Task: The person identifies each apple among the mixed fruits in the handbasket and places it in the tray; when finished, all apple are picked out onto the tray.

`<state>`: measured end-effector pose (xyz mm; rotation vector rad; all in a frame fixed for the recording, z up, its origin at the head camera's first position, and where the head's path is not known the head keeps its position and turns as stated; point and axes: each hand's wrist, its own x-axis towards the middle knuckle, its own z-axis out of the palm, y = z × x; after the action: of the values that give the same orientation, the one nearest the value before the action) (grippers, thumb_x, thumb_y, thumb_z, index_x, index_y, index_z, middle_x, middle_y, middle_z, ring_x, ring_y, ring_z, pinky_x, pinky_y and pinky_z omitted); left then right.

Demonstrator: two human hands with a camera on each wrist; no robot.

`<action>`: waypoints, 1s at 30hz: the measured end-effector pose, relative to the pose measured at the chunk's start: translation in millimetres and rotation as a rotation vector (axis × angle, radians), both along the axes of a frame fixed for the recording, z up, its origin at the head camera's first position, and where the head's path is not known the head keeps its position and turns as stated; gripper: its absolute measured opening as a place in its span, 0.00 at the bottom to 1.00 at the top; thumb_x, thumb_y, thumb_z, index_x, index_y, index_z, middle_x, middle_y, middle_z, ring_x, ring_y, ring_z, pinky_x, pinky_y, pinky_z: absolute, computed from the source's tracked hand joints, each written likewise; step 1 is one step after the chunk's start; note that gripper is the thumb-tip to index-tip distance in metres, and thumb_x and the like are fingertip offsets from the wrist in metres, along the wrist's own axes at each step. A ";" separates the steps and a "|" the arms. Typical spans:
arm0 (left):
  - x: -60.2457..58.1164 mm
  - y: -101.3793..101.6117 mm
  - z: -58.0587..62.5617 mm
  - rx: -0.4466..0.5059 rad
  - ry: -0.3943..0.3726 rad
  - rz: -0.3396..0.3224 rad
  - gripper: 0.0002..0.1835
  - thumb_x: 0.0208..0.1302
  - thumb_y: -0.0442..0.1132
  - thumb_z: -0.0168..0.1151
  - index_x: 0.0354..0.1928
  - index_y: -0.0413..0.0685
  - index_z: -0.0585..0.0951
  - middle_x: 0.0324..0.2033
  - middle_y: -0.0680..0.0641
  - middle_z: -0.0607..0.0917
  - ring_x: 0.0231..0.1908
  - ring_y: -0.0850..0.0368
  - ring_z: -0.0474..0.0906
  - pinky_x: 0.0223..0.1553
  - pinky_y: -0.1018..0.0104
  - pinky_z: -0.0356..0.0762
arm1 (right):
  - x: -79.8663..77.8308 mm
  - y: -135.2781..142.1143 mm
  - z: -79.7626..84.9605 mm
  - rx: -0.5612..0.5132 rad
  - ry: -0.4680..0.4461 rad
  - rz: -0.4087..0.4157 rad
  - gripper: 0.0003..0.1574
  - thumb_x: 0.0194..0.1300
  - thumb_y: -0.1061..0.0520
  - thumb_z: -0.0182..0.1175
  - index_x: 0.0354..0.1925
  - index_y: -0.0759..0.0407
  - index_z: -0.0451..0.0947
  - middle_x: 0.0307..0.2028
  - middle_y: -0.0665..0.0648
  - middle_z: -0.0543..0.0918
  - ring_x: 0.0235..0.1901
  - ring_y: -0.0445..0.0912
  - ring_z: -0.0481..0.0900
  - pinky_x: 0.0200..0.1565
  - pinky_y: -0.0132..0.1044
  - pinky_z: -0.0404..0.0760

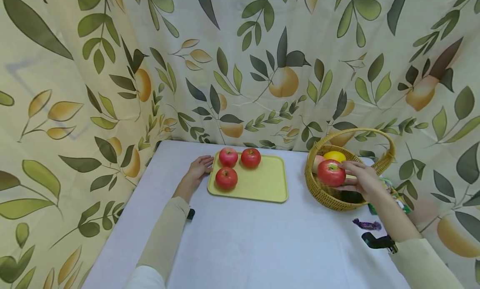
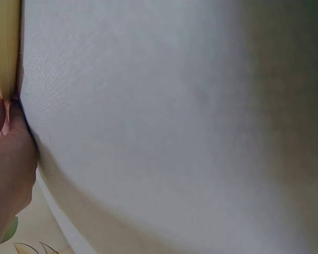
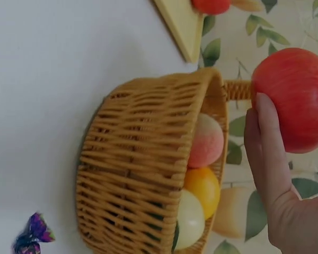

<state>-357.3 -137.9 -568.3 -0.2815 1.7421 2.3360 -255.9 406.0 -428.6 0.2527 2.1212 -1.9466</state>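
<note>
My right hand (image 1: 361,180) holds a red apple (image 1: 331,173) above the wicker basket (image 1: 325,196). In the right wrist view the apple (image 3: 294,100) is raised beyond the basket's rim, with straight fingers along its side. Over on the left, my left hand (image 1: 196,171) pinches the left edge of a yellow tray (image 1: 262,184); the left wrist view shows thumb and finger at the tray's rim (image 2: 6,53). Three red apples lie on the tray's left half, one of them at the front (image 1: 226,178).
Inside the basket are a peach (image 3: 206,141), a yellow fruit (image 3: 202,191), a pale round one (image 3: 190,219) and a dark one (image 1: 351,197). The basket's tall handle (image 1: 388,153) arches overhead. A purple-wrapped candy (image 1: 366,224) lies in front; a patterned curtain stands behind the table.
</note>
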 end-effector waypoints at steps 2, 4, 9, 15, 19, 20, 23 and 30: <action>-0.1 -0.3 0.7 -0.006 0.001 0.002 0.38 0.66 0.13 0.54 0.77 0.37 0.63 0.74 0.38 0.70 0.75 0.47 0.66 0.61 0.65 0.79 | 3.4 -5.8 2.6 -0.005 0.026 0.009 0.32 0.77 0.45 0.62 0.68 0.55 0.63 0.61 0.59 0.66 0.38 0.48 0.90 0.45 0.52 0.89; 0.0 -0.5 1.5 -0.010 0.002 0.004 0.38 0.66 0.13 0.54 0.77 0.37 0.63 0.74 0.38 0.70 0.75 0.47 0.66 0.63 0.63 0.78 | 6.1 -13.0 6.0 -0.011 0.046 0.014 0.34 0.77 0.45 0.62 0.70 0.57 0.62 0.58 0.57 0.69 0.38 0.47 0.91 0.43 0.50 0.89; 1.2 0.5 3.6 -0.007 -0.001 0.005 0.38 0.66 0.13 0.54 0.77 0.37 0.63 0.75 0.38 0.70 0.75 0.48 0.65 0.67 0.60 0.75 | 13.0 -31.8 14.8 -0.033 0.086 0.035 0.26 0.77 0.49 0.62 0.65 0.54 0.68 0.55 0.52 0.71 0.40 0.44 0.90 0.43 0.50 0.89; 1.4 2.3 2.2 0.008 0.003 0.000 0.39 0.65 0.12 0.52 0.78 0.35 0.62 0.75 0.36 0.69 0.75 0.46 0.65 0.68 0.59 0.74 | 16.8 -48.5 21.1 -0.042 0.090 0.054 0.14 0.76 0.50 0.63 0.57 0.46 0.77 0.56 0.51 0.72 0.41 0.43 0.90 0.46 0.51 0.88; 1.8 2.3 2.3 0.002 -0.003 0.001 0.39 0.65 0.12 0.52 0.78 0.36 0.62 0.75 0.37 0.69 0.75 0.46 0.65 0.69 0.57 0.72 | 16.6 -58.2 22.9 -0.041 0.099 0.069 0.14 0.76 0.50 0.64 0.57 0.46 0.79 0.54 0.50 0.75 0.42 0.44 0.90 0.45 0.50 0.88; 2.0 2.4 2.4 0.000 -0.004 0.001 0.38 0.65 0.12 0.52 0.77 0.36 0.62 0.75 0.37 0.69 0.75 0.47 0.65 0.70 0.57 0.72 | 16.0 -60.7 23.0 -0.033 0.108 0.074 0.16 0.76 0.50 0.64 0.58 0.48 0.79 0.55 0.51 0.75 0.42 0.44 0.90 0.45 0.50 0.89; 2.2 2.6 2.6 -0.003 -0.004 0.003 0.38 0.65 0.12 0.53 0.77 0.36 0.63 0.75 0.37 0.70 0.75 0.47 0.65 0.69 0.57 0.73 | 13.8 -68.1 22.6 -0.005 0.123 0.085 0.23 0.76 0.49 0.64 0.64 0.53 0.76 0.55 0.52 0.75 0.43 0.44 0.90 0.43 0.48 0.89; 2.6 2.6 2.1 0.012 0.007 0.008 0.38 0.65 0.11 0.52 0.77 0.35 0.62 0.75 0.36 0.69 0.75 0.46 0.65 0.61 0.64 0.79 | 7.1 -87.0 19.0 0.011 0.111 0.097 0.34 0.75 0.46 0.64 0.70 0.60 0.68 0.60 0.58 0.73 0.44 0.46 0.89 0.44 0.50 0.89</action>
<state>-354.7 -135.3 -566.2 -0.2795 1.7332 2.3547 -248.8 319.1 -409.6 0.0431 2.1698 -1.9357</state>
